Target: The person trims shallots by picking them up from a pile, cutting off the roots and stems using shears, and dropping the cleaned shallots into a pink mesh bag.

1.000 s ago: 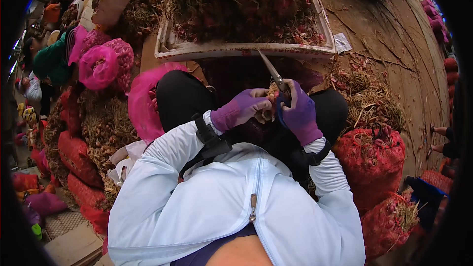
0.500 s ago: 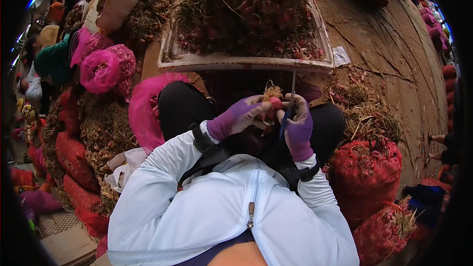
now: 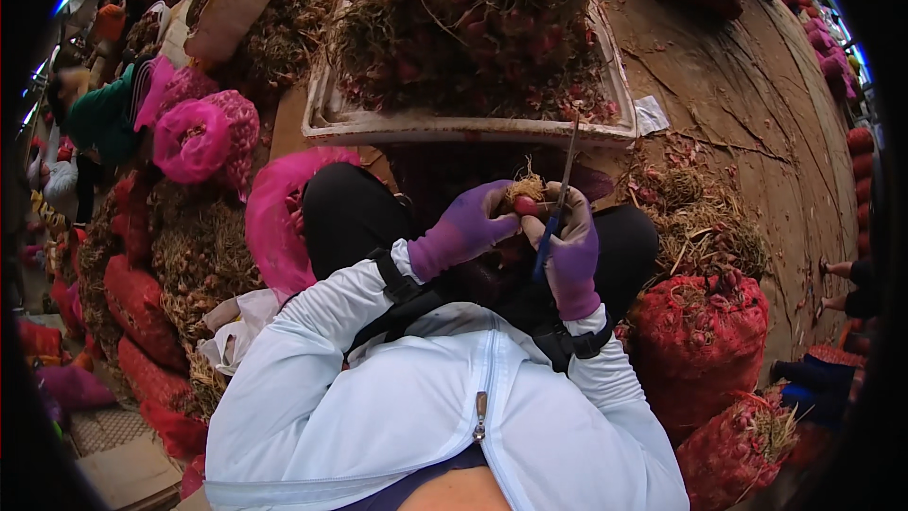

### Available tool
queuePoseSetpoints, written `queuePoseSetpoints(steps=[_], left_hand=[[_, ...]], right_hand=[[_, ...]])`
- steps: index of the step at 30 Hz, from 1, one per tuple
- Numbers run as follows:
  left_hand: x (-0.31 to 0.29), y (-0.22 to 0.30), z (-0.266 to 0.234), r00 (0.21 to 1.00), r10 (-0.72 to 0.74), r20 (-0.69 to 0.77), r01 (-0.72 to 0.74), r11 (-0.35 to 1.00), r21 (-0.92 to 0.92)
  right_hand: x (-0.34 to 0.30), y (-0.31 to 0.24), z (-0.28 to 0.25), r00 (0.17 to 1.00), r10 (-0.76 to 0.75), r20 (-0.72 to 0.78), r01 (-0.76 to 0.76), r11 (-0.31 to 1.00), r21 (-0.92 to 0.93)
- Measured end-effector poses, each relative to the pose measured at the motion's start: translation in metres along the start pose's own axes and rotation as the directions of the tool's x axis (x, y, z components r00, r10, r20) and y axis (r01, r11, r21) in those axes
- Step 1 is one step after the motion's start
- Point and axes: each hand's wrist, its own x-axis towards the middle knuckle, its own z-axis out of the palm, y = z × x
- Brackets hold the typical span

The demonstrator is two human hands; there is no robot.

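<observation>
The left hand (image 3: 468, 227) pinches a small red bulb (image 3: 523, 199), rooty end far, just left of the right hand (image 3: 570, 251), which grips scissors (image 3: 560, 199), blades probably open, pointing far.

White plastic tray (image 3: 473, 129) heaped with red shallots (image 3: 473, 28) sits far of both hands. Pink mesh sack (image 3: 279, 218) left of knees, filled red mesh sacks (image 3: 700, 341) right, near.

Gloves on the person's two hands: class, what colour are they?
Purple, both the left glove and right glove; head view.
</observation>
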Motion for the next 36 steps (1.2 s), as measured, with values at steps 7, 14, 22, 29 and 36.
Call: queuePoseSetpoints(steps=[7,14,22,29,36], left_hand=[[-0.003,0.017,0.001,0.998,-0.039,0.044,0.038,0.999,0.021],[-0.006,0.019,0.003,0.992,-0.115,0.053,0.114,0.993,0.029],[-0.004,0.022,0.001,0.981,-0.158,0.116,0.179,0.963,-0.201],[-0.004,0.010,0.001,0.977,-0.138,0.163,0.194,0.894,-0.404],[-0.004,-0.014,0.014,0.992,0.027,0.124,0.039,0.868,-0.494]], right_hand=[[-0.001,-0.005,0.004,0.993,-0.100,-0.058,0.102,0.994,0.038],[-0.001,-0.013,0.004,0.990,-0.130,-0.047,0.129,0.991,-0.026],[0.001,-0.007,-0.009,0.947,-0.291,0.135,0.318,0.803,-0.504],[-0.001,-0.007,-0.019,0.997,-0.061,-0.049,0.050,0.981,-0.188],[-0.001,0.003,-0.003,0.994,-0.005,-0.110,0.011,0.999,0.048]])
